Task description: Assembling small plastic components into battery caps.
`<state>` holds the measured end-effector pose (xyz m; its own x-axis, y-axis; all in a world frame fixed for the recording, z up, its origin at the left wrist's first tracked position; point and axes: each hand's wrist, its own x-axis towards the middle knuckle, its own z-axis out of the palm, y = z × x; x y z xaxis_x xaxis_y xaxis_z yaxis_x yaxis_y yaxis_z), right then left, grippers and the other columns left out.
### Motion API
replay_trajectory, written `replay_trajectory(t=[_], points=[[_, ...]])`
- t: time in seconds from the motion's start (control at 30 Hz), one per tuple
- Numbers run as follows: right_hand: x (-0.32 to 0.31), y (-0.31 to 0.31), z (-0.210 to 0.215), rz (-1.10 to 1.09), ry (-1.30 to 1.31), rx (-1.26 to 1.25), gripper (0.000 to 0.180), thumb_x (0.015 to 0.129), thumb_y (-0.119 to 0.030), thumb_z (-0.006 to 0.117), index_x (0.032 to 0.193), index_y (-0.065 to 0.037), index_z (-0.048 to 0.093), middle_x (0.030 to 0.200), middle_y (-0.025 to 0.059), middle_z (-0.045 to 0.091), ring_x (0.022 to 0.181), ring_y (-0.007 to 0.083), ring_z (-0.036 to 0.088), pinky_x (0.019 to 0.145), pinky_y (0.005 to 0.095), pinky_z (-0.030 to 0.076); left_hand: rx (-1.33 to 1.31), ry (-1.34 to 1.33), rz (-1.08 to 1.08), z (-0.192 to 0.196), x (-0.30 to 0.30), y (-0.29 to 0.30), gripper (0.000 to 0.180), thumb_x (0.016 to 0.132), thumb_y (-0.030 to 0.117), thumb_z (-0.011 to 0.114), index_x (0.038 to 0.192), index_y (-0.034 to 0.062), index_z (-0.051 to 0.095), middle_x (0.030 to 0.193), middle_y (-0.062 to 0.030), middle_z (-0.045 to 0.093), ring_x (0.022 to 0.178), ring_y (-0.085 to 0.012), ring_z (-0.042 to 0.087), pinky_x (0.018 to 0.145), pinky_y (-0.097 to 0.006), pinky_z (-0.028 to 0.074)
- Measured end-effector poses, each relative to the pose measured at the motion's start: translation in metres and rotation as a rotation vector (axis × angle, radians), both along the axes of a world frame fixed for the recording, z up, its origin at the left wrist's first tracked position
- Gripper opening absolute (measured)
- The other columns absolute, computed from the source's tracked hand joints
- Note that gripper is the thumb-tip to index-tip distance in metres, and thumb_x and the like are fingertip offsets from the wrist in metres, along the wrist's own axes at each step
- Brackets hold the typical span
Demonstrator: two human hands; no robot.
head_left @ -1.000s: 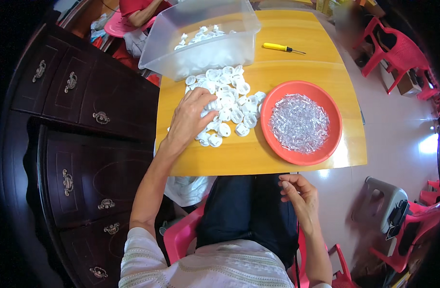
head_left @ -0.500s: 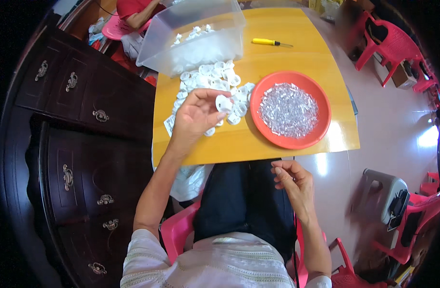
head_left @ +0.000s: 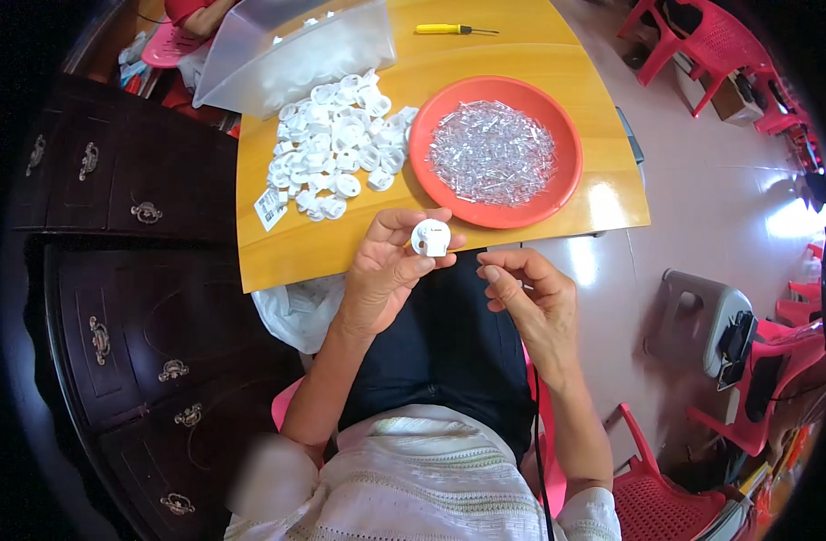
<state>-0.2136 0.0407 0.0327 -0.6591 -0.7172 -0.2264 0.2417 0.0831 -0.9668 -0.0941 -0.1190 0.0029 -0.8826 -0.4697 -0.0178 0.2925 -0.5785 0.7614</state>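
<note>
My left hand (head_left: pixel 377 284) grips a small white round plastic part (head_left: pixel 431 238) between thumb and fingers, just off the table's front edge. Holes and a squarish projection show on its upturned face. To its right, my right hand (head_left: pixel 544 311) is closed in a pinch at about the same height; whatever its fingertips hold is too small to name. Beyond both hands, a heap of similar white parts (head_left: pixel 345 135) covers the left of the table. Beside the heap stands an orange-red round dish (head_left: pixel 570 171) filled with short clear plastic pieces (head_left: pixel 494 149).
A translucent plastic bin (head_left: pixel 341 50) with white parts stands at the table's far left. A yellow-handled screwdriver (head_left: pixel 442 29) lies at the back of the yellow table (head_left: pixel 260 257). Dark drawers (head_left: pixel 151 316) border the left side. Pink chairs (head_left: pixel 711 45) and a grey stool (head_left: pixel 706 302) are on the right.
My left hand has brought the white part back from the heap toward me, near my right hand, and turned it face up. The whole view has shifted; my right hand stays pinched.
</note>
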Motion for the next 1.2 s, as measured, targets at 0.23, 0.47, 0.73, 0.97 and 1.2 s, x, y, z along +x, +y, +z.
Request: replay_trajectory(t=[0.23,0.47,0.73,0.97,1.2], points=[[-0.019,0.006,0.015,0.021,0.423,0.173,0.018,0.087,-0.007,0.066,0.103,0.003,0.066,0.089,0.0114,0.067,0.071,0.0143,0.062,0.062,0.0284,0.052,-0.322,-0.137,0.194,-0.02,-0.004,-0.007,0.039,0.085,-0.012,0.058,0.12,-0.0003,0.047,0.132,-0.0203,0.052,0.115,-0.0269,0.058,0.098,-0.035,0.048],[-0.053,-0.036,0.032,0.053,0.934,0.292,0.017,0.081,-0.007,0.068,0.097,-0.001,0.064,0.088,0.0168,0.062,0.075,0.0317,0.065,0.065,0.04,0.05,-0.337,-0.053,0.188,-0.027,-0.007,-0.011,0.039,0.085,-0.012,0.059,0.121,0.0,0.048,0.132,-0.0186,0.052,0.113,-0.0208,0.058,0.097,-0.032,0.046],[-0.106,-0.109,0.006,0.02,1.119,0.276,0.02,0.082,-0.012,0.064,0.101,-0.006,0.065,0.099,0.0131,0.062,0.097,0.0343,0.06,0.083,0.0432,0.049,-0.347,-0.041,0.142,-0.033,-0.001,-0.013,0.04,0.085,-0.011,0.06,0.122,0.0,0.048,0.133,-0.0181,0.051,0.111,-0.0177,0.056,0.096,-0.031,0.045],[-0.114,-0.125,-0.002,0.162,1.335,0.468,0.017,0.083,-0.014,0.064,0.099,-0.006,0.065,0.1,0.0112,0.065,0.097,0.0291,0.061,0.08,0.041,0.05,-0.367,-0.021,0.124,-0.036,-0.001,-0.015,0.041,0.085,-0.011,0.061,0.123,0.0008,0.048,0.134,-0.0178,0.051,0.11,-0.0176,0.057,0.096,-0.031,0.046],[-0.108,-0.108,0.008,0.093,1.233,0.311,0.02,0.082,-0.008,0.063,0.101,-0.004,0.065,0.091,0.0097,0.067,0.085,0.0256,0.065,0.077,0.0362,0.051,-0.355,-0.021,0.115,-0.038,0.0,-0.016,0.041,0.085,-0.011,0.06,0.123,0.001,0.048,0.133,-0.0173,0.052,0.11,-0.0171,0.057,0.097,-0.031,0.045]])
